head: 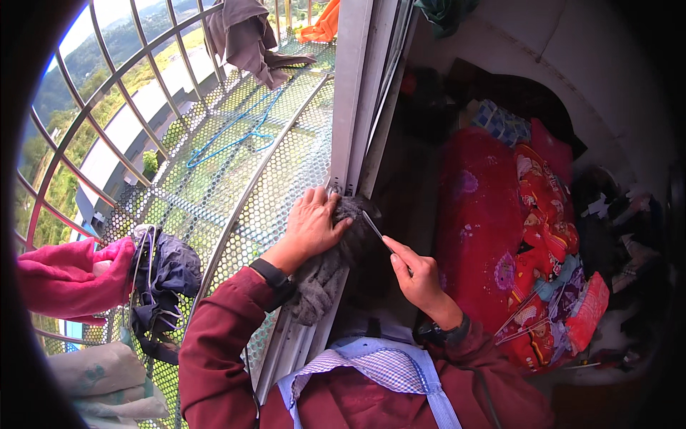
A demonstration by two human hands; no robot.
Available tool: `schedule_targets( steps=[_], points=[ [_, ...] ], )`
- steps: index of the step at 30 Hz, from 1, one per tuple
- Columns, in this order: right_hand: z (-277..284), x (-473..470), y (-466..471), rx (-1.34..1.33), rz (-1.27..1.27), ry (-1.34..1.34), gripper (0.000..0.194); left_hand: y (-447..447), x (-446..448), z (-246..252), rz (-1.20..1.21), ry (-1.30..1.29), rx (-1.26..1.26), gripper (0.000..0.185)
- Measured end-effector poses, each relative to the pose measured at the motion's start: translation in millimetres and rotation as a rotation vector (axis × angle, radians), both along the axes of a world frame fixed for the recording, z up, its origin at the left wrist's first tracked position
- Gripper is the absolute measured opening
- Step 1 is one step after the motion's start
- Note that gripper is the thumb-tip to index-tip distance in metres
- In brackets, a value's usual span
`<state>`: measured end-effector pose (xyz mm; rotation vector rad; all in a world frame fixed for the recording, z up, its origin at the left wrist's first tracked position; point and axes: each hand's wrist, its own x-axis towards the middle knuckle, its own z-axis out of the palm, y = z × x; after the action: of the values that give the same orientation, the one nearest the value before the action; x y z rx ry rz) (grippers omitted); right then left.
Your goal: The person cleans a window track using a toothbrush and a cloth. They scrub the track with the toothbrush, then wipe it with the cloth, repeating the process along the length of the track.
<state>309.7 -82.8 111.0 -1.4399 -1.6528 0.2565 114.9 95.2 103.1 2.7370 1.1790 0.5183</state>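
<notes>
My left hand (313, 222) lies flat with spread fingers on a wet-looking grey cloth (320, 284), which is draped over the metal track of a sliding window (289, 343). Its fingertips are by the foot of the window frame (351, 96). To the right, my right hand (420, 273) grips a thin metal tool (375, 226) with a dark handle; its kind cannot be told. The tool's tip points up and left, close to the dark end of the cloth.
Outside the window is a barred cage with a perforated floor (214, 187), holding a blue hanger (236, 140), a pink cloth (75, 273) and dark clothes on hangers (163, 268). Indoors at right lie a red blanket (471, 225) and patterned bedding (541, 214).
</notes>
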Motion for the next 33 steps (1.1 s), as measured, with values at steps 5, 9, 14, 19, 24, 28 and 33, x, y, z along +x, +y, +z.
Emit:
schedule_targets(
  steps=[5,9,14,19,24,28,33],
  points=[
    [-4,3,6,0.036,0.035,0.051,0.036,9,11,-3,0.007,-0.056,0.083,0.032],
    [-1,3,3,0.049,0.029,0.071,0.035,12,7,-11,-0.038,-0.081,0.099,0.019],
    [8,-3,-6,-0.018,0.053,0.065,0.034,10,-3,-13,-0.073,-0.072,0.025,0.014],
    [16,-10,-10,0.013,0.075,0.060,0.034,-9,-24,-11,-0.108,-0.076,-0.029,0.014],
    [18,-19,-17,-0.012,0.113,0.045,0.033,-44,-51,-8,-0.112,-0.075,-0.060,0.016],
    [17,-29,-20,0.072,0.140,0.031,0.033,-78,-77,-3,-0.118,-0.109,-0.077,0.016],
    [17,-38,-27,0.134,0.184,0.028,0.032,-128,-116,4,-0.139,-0.093,-0.101,0.018]
  ],
)
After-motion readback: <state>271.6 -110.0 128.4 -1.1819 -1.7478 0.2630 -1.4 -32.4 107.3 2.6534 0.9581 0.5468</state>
